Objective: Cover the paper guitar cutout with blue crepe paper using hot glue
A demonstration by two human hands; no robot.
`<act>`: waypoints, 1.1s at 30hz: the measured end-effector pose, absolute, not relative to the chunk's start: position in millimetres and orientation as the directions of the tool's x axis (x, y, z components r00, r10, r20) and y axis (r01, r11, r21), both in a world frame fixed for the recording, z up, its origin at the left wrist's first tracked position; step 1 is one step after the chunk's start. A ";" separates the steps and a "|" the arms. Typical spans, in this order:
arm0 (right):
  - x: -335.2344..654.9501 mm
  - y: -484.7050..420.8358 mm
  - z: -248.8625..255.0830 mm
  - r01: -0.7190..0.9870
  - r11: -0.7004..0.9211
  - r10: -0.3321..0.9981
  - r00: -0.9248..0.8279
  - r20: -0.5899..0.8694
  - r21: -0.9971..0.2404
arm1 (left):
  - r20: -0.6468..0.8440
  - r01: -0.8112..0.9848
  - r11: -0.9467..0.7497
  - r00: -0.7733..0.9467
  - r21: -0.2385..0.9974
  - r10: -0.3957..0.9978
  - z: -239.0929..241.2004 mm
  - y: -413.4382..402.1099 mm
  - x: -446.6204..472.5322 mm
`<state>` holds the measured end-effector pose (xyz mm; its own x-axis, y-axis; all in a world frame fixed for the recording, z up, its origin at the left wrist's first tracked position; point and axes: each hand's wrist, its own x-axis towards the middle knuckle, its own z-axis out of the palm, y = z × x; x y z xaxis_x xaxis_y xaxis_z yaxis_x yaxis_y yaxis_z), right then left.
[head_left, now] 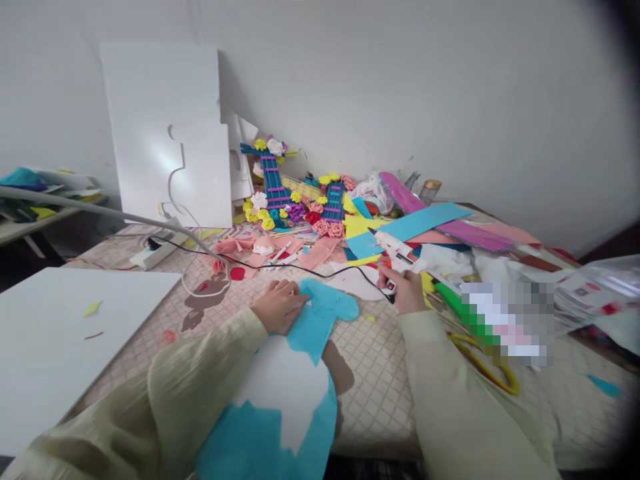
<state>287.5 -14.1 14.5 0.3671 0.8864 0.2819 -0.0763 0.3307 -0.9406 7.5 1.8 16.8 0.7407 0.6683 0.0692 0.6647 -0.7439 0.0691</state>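
A white guitar-shaped cutout (295, 367) lies before me, partly covered with blue paper (273, 433); bare white shows across its middle. My left hand (280, 305) rests on the blue upper end of the cutout, fingers lying against its left edge with the tips on the paper. To the right, my right hand (407, 291) is closed round the handle of a white hot glue gun (393, 245). Its dark nozzle points up and left, away from the cutout. A black cord (310, 272) runs left from the handle.
A power strip (160, 243) stands at the back left, near a leaning white board (165, 140). Decorated blue paper guitars (274, 180) are at the back. Blue strips (430, 220), yellow-handled scissors (510, 380) and plastic bags (600, 287) lie right. Another white board (45, 347) lies left.
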 end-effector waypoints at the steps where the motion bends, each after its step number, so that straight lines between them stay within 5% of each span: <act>1: 287.3 -14.0 13.8 -0.073 0.326 0.888 0.364 0.279 -0.942 | 0.078 0.655 -0.753 0.749 0.058 0.658 15.4 2.8 8.2; 11: 286.9 -11.4 9.0 -0.043 0.318 0.897 0.338 0.286 -0.947 | 0.202 0.647 -0.758 0.734 0.080 0.648 4.8 1.5 11.4; 27: 288.8 -13.1 13.2 -0.088 0.349 0.880 0.373 0.295 -0.933 | 0.284 0.834 -0.524 0.468 0.173 0.837 -7.0 -12.1 20.6; 33: 291.0 -12.7 13.7 -0.097 0.380 0.863 0.394 0.315 -0.920 | 0.027 0.855 -0.430 0.441 0.290 0.897 15.5 -9.3 -1.6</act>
<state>291.0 -12.7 13.7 0.3942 0.8634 0.3148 -0.0967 0.3796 -0.9201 -1.6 -9.3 15.5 0.4415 0.8969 0.0274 0.8551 -0.4298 0.2898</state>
